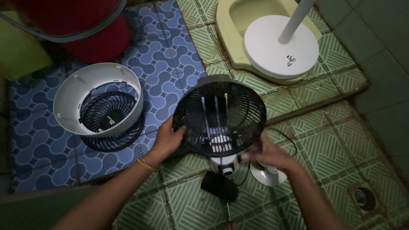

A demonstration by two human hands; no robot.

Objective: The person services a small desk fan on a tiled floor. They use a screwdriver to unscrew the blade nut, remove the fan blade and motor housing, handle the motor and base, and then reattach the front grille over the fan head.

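Observation:
A round black fan grille point(219, 115) on a white fan body point(223, 164) stands upright on the green tiled floor in the middle of the head view. My left hand point(167, 140) grips the grille's left rim. My right hand point(268, 153) holds its lower right rim, blurred. To the left, on blue tiles, lies a white ring housing point(68, 96) with a second black grille point(108, 117) inside and under it. A dark screwdriver handle point(219, 187) lies just below the fan.
A white round stand base with a pole point(277, 47) rests on a pale green squat toilet pan point(232, 38) at the top. A red bucket point(85, 30) sits top left. A floor drain point(364, 198) is at the lower right. A small white part point(266, 175) lies by my right wrist.

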